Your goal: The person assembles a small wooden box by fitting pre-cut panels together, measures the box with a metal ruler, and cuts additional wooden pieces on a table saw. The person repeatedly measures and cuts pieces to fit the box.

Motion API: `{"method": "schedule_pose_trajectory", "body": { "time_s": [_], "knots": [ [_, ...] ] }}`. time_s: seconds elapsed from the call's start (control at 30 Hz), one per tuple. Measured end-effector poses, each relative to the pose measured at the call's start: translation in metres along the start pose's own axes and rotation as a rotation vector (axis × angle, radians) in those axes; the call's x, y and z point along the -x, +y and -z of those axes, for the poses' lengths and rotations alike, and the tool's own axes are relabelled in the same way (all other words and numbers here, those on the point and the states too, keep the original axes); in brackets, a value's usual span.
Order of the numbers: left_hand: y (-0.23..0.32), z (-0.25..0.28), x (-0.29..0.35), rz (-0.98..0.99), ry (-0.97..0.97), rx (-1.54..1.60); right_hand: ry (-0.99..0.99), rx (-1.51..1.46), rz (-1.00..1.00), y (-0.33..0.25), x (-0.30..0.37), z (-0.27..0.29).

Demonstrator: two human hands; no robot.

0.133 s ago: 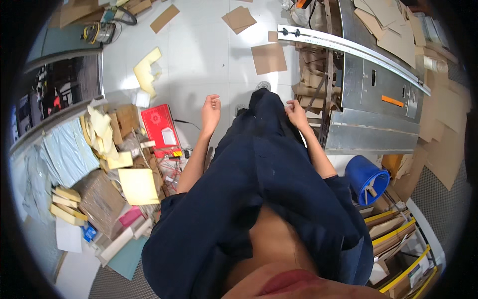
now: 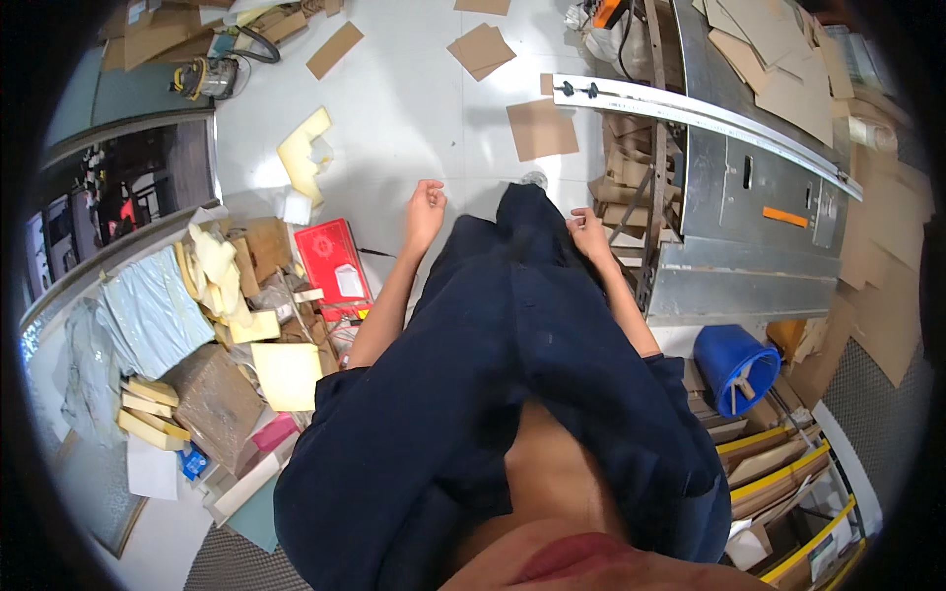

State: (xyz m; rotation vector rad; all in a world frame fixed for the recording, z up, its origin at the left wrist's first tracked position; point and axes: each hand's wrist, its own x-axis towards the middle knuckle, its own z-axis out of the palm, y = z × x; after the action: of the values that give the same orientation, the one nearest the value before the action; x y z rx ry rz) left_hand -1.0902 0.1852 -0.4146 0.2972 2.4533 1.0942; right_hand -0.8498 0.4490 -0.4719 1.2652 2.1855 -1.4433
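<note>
My left hand [image 2: 425, 212] hangs beside my dark blue clothing, fingers loosely curled, holding nothing. It is above the white floor, just right of a flat red box [image 2: 333, 261]. My right hand [image 2: 587, 234] hangs at my other side, fingers loosely bent and empty. It is close to the metal frame and cardboard scraps under a grey metal machine table [image 2: 759, 212].
A heap of foam pieces, cardboard and boxes [image 2: 232, 325] lies on the floor to my left. Brown cardboard sheets [image 2: 540, 129] are scattered ahead. A blue bucket [image 2: 734, 366] stands at my right, by yellow-edged racks [image 2: 778, 463]. A long metal rail [image 2: 690, 113] tops the machine.
</note>
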Motion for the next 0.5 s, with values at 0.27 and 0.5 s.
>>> {"method": "schedule_pose_trajectory", "body": {
  "time_s": [0.27,0.5],
  "knots": [
    [0.014,-0.004,-0.122,-0.175,-0.158,0.044,0.158,-0.149,0.009,-0.064,-0.075,-0.002],
    [0.165,0.038,-0.275,-0.367,-0.335,0.058,0.409,-0.271,-0.321,-0.07,-0.085,-0.042]
  ]
}}
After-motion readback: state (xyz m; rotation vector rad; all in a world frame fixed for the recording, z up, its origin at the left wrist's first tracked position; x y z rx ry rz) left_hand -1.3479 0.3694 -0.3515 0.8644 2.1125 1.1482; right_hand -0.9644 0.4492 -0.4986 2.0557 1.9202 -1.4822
